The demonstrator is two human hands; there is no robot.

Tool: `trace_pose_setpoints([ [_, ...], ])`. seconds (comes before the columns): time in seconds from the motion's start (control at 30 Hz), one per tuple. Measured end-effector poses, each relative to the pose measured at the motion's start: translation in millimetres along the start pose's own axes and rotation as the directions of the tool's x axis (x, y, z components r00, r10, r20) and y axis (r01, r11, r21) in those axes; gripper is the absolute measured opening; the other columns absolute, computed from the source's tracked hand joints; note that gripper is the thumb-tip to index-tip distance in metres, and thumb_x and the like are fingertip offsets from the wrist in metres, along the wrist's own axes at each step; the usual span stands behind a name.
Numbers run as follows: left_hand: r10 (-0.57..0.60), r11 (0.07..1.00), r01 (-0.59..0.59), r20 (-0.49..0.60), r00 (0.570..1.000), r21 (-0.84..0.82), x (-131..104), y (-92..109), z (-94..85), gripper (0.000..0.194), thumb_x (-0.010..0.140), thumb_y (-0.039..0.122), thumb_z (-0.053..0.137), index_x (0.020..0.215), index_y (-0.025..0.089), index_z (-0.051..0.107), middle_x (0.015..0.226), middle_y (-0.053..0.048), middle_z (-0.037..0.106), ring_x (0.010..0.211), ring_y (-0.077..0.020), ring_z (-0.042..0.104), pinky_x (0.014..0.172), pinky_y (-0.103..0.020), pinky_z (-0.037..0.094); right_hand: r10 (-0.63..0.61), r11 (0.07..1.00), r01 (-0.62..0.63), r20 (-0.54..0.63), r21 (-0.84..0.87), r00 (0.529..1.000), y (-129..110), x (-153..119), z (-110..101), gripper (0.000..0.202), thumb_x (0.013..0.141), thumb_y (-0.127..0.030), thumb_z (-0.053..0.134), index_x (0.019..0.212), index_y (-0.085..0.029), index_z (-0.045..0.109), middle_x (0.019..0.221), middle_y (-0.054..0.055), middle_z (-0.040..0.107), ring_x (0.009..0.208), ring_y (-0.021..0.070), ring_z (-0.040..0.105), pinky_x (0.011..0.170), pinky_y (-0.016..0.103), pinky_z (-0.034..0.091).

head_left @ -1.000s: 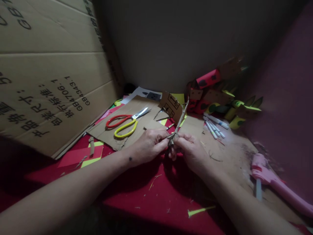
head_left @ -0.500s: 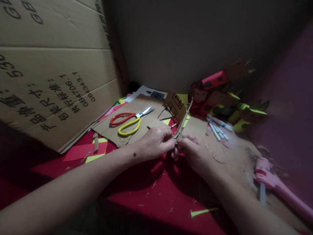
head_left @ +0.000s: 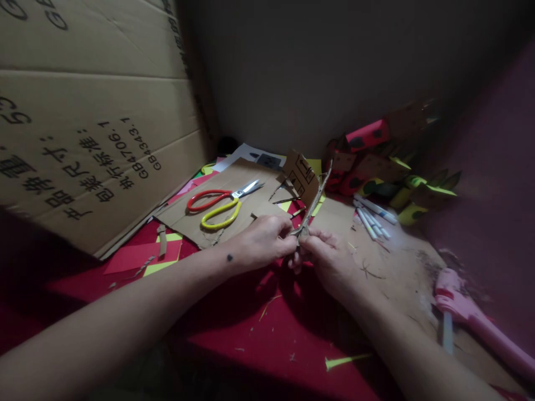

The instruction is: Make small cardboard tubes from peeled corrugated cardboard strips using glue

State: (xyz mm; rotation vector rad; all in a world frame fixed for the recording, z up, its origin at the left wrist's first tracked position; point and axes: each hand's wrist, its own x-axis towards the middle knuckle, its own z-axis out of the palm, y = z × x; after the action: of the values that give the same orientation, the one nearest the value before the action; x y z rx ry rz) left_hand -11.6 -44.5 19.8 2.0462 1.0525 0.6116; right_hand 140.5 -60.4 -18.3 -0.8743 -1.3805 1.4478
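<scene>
Both my hands meet at the near end of a bent piece of cardboard (head_left: 311, 189), which stands up away from me with black printed marks on its inner face. My left hand (head_left: 267, 239) pinches its lower edge from the left. From the right, my right hand (head_left: 326, 253) grips the same end, where the edge looks ragged and torn. Fingertips of both hands nearly touch, and part of the held end is hidden by them. Scissors (head_left: 234, 203) with one red and one yellow handle lie on a flat cardboard sheet (head_left: 179, 217) beyond my left hand.
A large printed cardboard box (head_left: 137, 106) stands at left. White markers (head_left: 374, 220) and red and yellow paper-and-cardboard figures (head_left: 363, 159) sit at back right. A pink glue gun (head_left: 460, 306) lies at right. Red and yellow paper (head_left: 137, 256) and scraps lie on the red cloth (head_left: 251, 334).
The near end of the cardboard has opened out a little between my fingers, and its torn edge shows more. My hands have shifted slightly to the left.
</scene>
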Motion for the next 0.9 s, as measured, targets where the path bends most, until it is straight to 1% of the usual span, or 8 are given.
trace_pose_setpoints([
  [0.07,-0.005,0.999,0.006,-0.035,0.999,0.032,0,2,1.7,0.016,0.073,0.008,0.045,0.063,0.014,0.056,0.055,0.001,0.063,0.048,-0.0080,0.053,0.045,-0.018,0.036,0.009,1.000,-0.009,-0.013,-0.015,1.000,-1,0,2,0.021,0.075,-0.014,0.047,0.056,-0.017,0.056,0.050,-0.002,0.057,0.047,0.0103,0.052,0.050,0.023,0.045],
  [0.17,0.101,0.988,-0.088,-0.098,0.990,0.129,-2,5,3.3,0.019,0.070,0.004,0.046,0.057,0.014,0.055,0.053,0.001,0.062,0.049,-0.0076,0.053,0.047,-0.018,0.037,0.027,1.000,-0.027,-0.017,-0.009,1.000,-2,0,4,0.020,0.074,-0.014,0.048,0.056,-0.017,0.055,0.049,-0.002,0.057,0.046,0.0103,0.052,0.048,0.022,0.045],
  [0.3,0.212,0.972,-0.202,-0.083,0.974,0.117,-4,5,1.1,0.022,0.069,-0.002,0.044,0.060,0.013,0.058,0.055,0.002,0.063,0.048,-0.0063,0.053,0.046,-0.016,0.038,0.044,0.999,-0.044,0.018,-0.007,0.999,-4,1,2,0.018,0.074,-0.014,0.049,0.059,-0.016,0.058,0.049,-0.002,0.058,0.045,0.0101,0.052,0.047,0.022,0.045],
  [0.4,0.211,0.976,-0.208,-0.047,0.976,0.059,-3,2,-1.4,0.022,0.069,-0.002,0.044,0.062,0.012,0.059,0.057,0.000,0.064,0.049,-0.0067,0.055,0.046,-0.016,0.039,0.048,0.999,-0.047,0.027,-0.014,0.998,-4,0,1,0.017,0.074,-0.015,0.049,0.060,-0.016,0.059,0.050,-0.002,0.059,0.045,0.0103,0.052,0.046,0.022,0.045],
  [0.53,0.204,0.977,-0.203,0.021,0.979,-0.058,-2,-2,-2.8,0.022,0.071,-0.001,0.042,0.066,0.011,0.060,0.062,-0.002,0.067,0.055,-0.0088,0.061,0.051,-0.017,0.045,0.041,0.999,-0.041,0.026,-0.009,0.999,-4,-1,-1,0.017,0.074,-0.015,0.049,0.060,-0.016,0.059,0.050,-0.001,0.059,0.045,0.0113,0.053,0.044,0.022,0.045],
  [0.7,0.209,0.974,-0.200,0.086,0.974,-0.105,-3,1,-7.3,0.023,0.075,-0.001,0.041,0.075,0.010,0.062,0.066,-0.004,0.069,0.061,-0.0105,0.064,0.057,-0.019,0.048,0.048,0.999,-0.049,0.058,0.002,0.997,-10,-2,-1,0.017,0.074,-0.016,0.050,0.061,-0.017,0.061,0.050,-0.001,0.059,0.045,0.0109,0.053,0.045,0.022,0.044],
  [0.8,0.209,0.977,-0.204,0.081,0.975,-0.063,-4,3,-7.8,0.022,0.075,-0.002,0.042,0.075,0.010,0.061,0.068,-0.003,0.070,0.062,-0.0106,0.064,0.057,-0.019,0.048,0.076,0.997,-0.076,0.056,-0.003,0.996,-15,-2,-1,0.018,0.074,-0.018,0.051,0.059,-0.016,0.061,0.050,0.000,0.059,0.044,0.0103,0.052,0.044,0.021,0.043],
  [0.9,0.219,0.976,-0.219,0.016,0.976,-0.020,-3,4,-3.7,0.022,0.073,-0.003,0.042,0.071,0.012,0.058,0.066,-0.002,0.069,0.060,-0.0100,0.063,0.056,-0.018,0.047,0.085,0.996,-0.086,0.039,0.033,0.996,-13,0,-1,0.018,0.072,-0.018,0.051,0.056,-0.016,0.059,0.048,0.000,0.058,0.045,0.0109,0.052,0.044,0.021,0.043],
])
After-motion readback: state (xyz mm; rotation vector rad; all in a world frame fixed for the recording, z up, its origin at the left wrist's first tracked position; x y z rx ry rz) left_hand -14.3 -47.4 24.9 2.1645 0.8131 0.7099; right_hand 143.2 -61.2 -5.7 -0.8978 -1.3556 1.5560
